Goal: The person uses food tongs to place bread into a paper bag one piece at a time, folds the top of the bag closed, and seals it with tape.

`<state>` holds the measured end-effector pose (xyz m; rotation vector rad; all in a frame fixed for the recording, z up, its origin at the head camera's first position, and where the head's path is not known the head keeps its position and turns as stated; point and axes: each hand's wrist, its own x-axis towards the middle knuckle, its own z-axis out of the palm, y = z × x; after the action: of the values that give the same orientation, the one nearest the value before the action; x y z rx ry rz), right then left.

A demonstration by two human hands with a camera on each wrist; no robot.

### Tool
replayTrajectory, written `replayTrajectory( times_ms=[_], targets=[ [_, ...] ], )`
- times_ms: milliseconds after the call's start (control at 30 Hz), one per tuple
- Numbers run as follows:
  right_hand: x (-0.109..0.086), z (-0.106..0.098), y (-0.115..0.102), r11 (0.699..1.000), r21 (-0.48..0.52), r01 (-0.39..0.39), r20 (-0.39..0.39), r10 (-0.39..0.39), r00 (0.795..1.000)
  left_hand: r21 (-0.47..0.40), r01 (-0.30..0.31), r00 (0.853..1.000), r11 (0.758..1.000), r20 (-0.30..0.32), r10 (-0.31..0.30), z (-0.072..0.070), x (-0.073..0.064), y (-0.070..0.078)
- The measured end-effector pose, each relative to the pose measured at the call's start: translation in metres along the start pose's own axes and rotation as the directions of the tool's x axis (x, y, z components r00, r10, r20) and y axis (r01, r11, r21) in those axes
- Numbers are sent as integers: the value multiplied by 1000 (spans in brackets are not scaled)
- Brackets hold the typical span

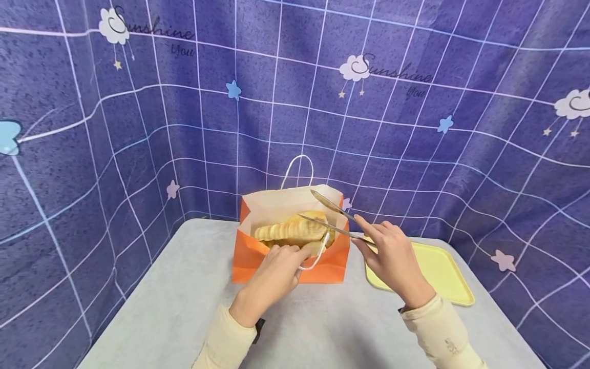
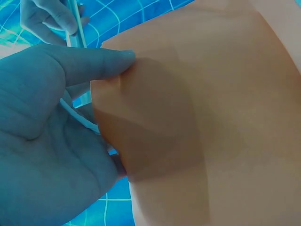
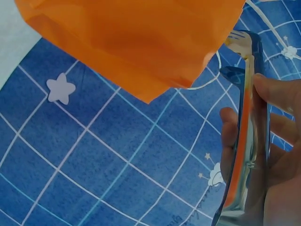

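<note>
An orange paper bag [image 1: 322, 273] with a white inside stands on the table, its mouth wide. A long ridged bread roll [image 1: 286, 231] lies across the opening, with more yellowish bread around it. My left hand [image 1: 272, 271] grips the bag's near rim; in the left wrist view the thumb [image 2: 106, 63] lies against the paper. Metal tongs [image 1: 333, 206] are held in my right hand [image 1: 394, 253], right of the bag. Their arms are spread, and the lower tip overlaps the roll's right end in the head view.
A yellow tray [image 1: 442, 271] lies at the right of the table [image 1: 166, 287], partly behind my right hand. One white cord handle [image 1: 300, 156] stands up behind the bag; the other hangs in front. A purple patterned curtain [image 1: 295, 113] surrounds the table's back and sides.
</note>
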<state>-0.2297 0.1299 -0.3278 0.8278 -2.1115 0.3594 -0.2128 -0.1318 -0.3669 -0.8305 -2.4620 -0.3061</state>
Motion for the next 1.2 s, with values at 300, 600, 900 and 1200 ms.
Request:
replayTrajectory(
  times_ms=[300, 600, 900, 1200],
  targets=[
    [-12, -8, 5, 1000, 5, -29, -61, 30, 998, -6, 0, 1000, 1000, 12, 0, 0, 2, 3],
    [-33, -25, 16, 994, -22, -105, -152, 100, 983, -17, -4, 1000, 1000, 1, 4, 2, 3, 5],
    [-80, -34, 36, 978, -58, -203, -150, 192, 970, 3, -7, 1000, 1000, 11, 7, 4, 4, 4],
    [-141, -28, 47, 973, -88, -212, -1, 212, 977, 31, -4, 999, 1000, -39, 6, 4, 4, -2]
  ],
)
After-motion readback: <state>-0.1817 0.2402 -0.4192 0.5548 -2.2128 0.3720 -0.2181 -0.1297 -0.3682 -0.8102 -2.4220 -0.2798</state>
